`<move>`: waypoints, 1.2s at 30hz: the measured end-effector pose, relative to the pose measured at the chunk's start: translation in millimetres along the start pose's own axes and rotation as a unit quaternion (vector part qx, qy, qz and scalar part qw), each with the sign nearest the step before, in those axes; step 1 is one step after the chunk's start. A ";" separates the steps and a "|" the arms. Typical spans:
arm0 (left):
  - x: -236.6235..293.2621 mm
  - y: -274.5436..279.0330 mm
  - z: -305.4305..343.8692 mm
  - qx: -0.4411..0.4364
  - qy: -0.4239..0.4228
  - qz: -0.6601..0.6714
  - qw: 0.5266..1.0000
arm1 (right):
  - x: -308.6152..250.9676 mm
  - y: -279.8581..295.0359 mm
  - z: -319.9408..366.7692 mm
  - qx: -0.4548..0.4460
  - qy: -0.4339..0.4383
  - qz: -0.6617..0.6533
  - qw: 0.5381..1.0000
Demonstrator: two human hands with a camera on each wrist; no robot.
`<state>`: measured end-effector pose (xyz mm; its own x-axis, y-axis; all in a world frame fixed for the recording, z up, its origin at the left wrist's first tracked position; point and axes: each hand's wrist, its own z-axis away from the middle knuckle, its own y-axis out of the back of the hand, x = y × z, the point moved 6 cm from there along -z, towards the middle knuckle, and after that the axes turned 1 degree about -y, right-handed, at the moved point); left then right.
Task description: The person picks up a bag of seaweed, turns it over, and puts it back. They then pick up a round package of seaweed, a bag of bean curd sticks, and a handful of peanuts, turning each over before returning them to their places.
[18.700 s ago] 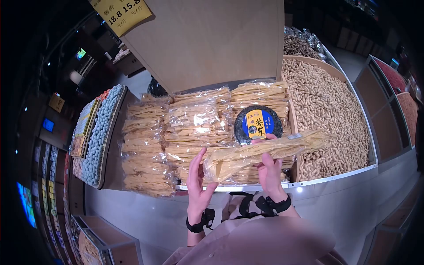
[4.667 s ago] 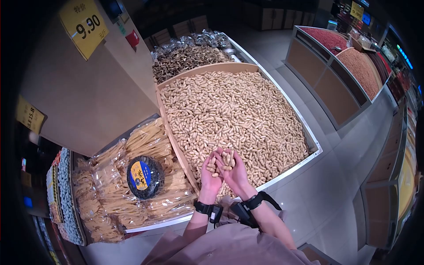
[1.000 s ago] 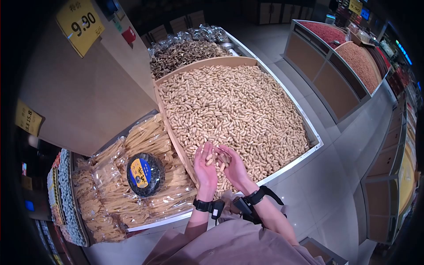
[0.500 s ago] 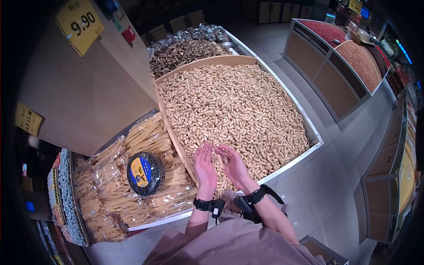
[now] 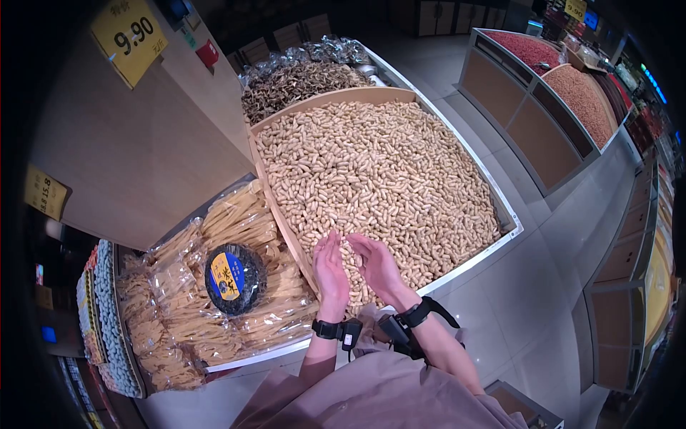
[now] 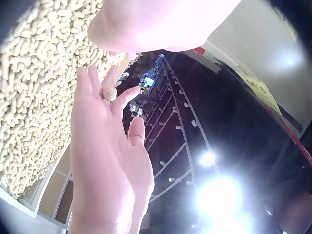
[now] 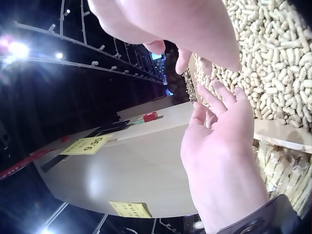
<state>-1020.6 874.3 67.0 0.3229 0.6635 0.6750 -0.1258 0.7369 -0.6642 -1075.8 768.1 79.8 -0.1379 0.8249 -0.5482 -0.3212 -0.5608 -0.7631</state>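
Observation:
Both hands are over the near left part of a big heap of unshelled peanuts (image 5: 379, 179). My left hand (image 5: 331, 275) is palm up with its fingers lightly bent and nothing in it. Beside it, across a narrow gap, my right hand (image 5: 380, 268) is turned inward, its fingers loosely bent. In the left wrist view one peanut (image 6: 108, 93) shows at the right hand's (image 6: 107, 151) fingers; the fingers are not curled round it. The right wrist view shows the left hand (image 7: 222, 141) with spread, relaxed fingers.
A wooden divider (image 5: 286, 232) separates the peanuts from bagged dried bean-curd sticks (image 5: 236, 222), with a round dark package (image 5: 236, 279) on top. Dried brown goods (image 5: 304, 82) lie behind. A white-edged rim (image 5: 468, 268) bounds the bin, and a price-tagged pillar (image 5: 143, 143) stands left.
Much earlier the hands held a bag of bean-curd sticks, later a cupped handful of peanuts. Over the last second the peanuts between the palms have dropped onto the heap.

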 end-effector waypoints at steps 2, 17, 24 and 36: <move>-6.4 10.0 -3.5 0.000 0.000 0.000 1.000 | -2.1 2.6 3.5 0.013 -0.002 0.011 1.000; -47.3 52.3 21.9 -0.100 0.096 -0.297 0.945 | -6.7 32.0 13.2 0.082 -0.013 -0.127 0.988; -43.2 92.2 20.1 -0.106 0.122 -0.194 0.968 | 4.2 35.2 15.2 0.101 -0.010 -0.115 0.988; 18.6 169.5 43.6 0.038 0.056 -0.198 0.978 | 53.1 -5.4 12.3 0.102 -0.060 -0.108 0.987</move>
<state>-1076.8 1017.2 -19.0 0.4612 0.3091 0.8317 -0.0387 0.9435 -0.3292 -1092.9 815.8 59.0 -0.1507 0.9331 -0.3265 -0.5350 -0.3547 -0.7668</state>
